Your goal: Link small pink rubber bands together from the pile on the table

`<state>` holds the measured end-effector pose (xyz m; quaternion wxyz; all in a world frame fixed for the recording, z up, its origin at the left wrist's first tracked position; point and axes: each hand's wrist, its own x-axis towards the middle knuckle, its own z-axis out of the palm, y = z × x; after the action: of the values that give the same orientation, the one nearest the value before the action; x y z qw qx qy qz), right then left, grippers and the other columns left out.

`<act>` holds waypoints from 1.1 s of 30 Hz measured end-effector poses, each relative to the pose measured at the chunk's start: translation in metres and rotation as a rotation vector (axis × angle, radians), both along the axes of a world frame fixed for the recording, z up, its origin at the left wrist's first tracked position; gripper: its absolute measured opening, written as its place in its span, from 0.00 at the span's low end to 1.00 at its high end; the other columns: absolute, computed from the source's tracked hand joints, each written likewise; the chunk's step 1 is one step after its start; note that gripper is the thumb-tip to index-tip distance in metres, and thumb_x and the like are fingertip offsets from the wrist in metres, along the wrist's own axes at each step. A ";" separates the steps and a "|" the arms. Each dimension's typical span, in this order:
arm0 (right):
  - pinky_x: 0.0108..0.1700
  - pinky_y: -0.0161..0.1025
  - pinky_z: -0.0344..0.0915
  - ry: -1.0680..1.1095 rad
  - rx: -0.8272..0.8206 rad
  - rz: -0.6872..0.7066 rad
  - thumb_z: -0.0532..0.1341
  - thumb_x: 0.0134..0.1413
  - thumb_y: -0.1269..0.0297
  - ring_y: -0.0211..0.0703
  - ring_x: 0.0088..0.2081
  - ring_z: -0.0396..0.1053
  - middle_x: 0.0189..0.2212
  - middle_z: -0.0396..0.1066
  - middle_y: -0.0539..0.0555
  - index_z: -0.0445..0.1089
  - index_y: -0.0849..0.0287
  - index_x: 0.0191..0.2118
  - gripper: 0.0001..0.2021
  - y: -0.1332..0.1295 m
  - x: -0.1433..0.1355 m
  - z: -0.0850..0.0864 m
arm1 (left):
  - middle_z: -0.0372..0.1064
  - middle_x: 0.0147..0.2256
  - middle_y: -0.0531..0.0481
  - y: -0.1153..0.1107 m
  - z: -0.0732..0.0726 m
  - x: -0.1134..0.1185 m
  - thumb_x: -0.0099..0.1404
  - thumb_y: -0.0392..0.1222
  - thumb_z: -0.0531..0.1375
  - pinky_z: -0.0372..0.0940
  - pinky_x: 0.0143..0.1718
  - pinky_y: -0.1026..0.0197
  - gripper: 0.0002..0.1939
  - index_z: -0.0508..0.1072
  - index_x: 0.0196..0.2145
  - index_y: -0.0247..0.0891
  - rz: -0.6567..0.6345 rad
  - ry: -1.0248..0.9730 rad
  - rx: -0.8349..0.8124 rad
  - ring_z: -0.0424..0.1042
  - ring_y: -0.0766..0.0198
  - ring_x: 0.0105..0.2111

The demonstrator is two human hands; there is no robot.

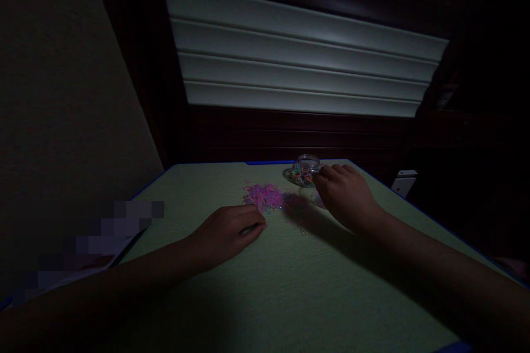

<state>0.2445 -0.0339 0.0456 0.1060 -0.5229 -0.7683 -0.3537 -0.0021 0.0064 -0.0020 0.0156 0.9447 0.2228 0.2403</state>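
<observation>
My hands at the bands and the jar.
From the left, my left hand (232, 231) is closed in a loose pinch, thumb and finger meeting just on the near side of the pink-purple bands (265, 197) heaped on the green table (265, 298); I can't tell if it grips any. Right of the heap stands the clear jar (304, 172) of mixed-colour rings, and my right hand (345, 196) curls at its right side, fingertips hidden, its grip unclear.
</observation>
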 end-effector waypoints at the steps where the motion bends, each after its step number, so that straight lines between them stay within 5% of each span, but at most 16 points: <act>1: 0.35 0.41 0.49 0.021 0.006 0.044 0.53 0.52 0.71 0.44 0.33 0.61 0.32 0.67 0.56 0.67 0.61 0.36 0.08 -0.002 -0.006 -0.004 | 0.64 0.28 0.52 0.000 0.000 0.000 0.63 0.39 0.48 0.58 0.31 0.68 0.10 0.67 0.31 0.37 0.003 -0.004 0.000 0.63 0.69 0.29; 6: 0.33 0.38 0.49 0.067 -0.176 0.347 0.53 0.53 0.68 0.39 0.30 0.59 0.28 0.65 0.53 0.67 0.60 0.35 0.07 -0.006 -0.032 -0.033 | 0.64 0.29 0.52 0.000 0.000 0.001 0.63 0.38 0.48 0.58 0.32 0.67 0.09 0.67 0.32 0.37 0.014 0.017 0.003 0.64 0.69 0.30; 9: 0.34 0.37 0.50 0.125 -0.227 0.418 0.52 0.54 0.67 0.39 0.31 0.59 0.28 0.65 0.53 0.67 0.61 0.37 0.08 -0.005 -0.035 -0.041 | 0.64 0.29 0.52 0.001 -0.001 0.001 0.63 0.39 0.48 0.58 0.32 0.67 0.09 0.67 0.32 0.37 0.019 0.028 -0.006 0.63 0.69 0.30; 25: 0.35 0.35 0.55 0.482 -0.339 0.440 0.51 0.55 0.68 0.38 0.33 0.63 0.30 0.67 0.55 0.68 0.61 0.39 0.10 0.007 -0.033 -0.046 | 0.64 0.30 0.51 -0.001 0.003 0.002 0.64 0.39 0.48 0.58 0.33 0.68 0.10 0.68 0.33 0.36 0.018 0.050 -0.017 0.63 0.69 0.31; 33: 0.36 0.36 0.55 0.518 -0.336 0.308 0.51 0.55 0.65 0.39 0.33 0.63 0.30 0.66 0.56 0.69 0.61 0.34 0.11 0.012 -0.030 -0.048 | 0.64 0.31 0.51 -0.001 0.002 0.001 0.63 0.38 0.48 0.57 0.33 0.67 0.09 0.68 0.34 0.37 0.014 0.064 -0.044 0.63 0.69 0.32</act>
<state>0.2147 -0.0219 -0.0027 0.2622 -0.4833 -0.8333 -0.0575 -0.0015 0.0053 0.0000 0.0274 0.9497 0.2350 0.2049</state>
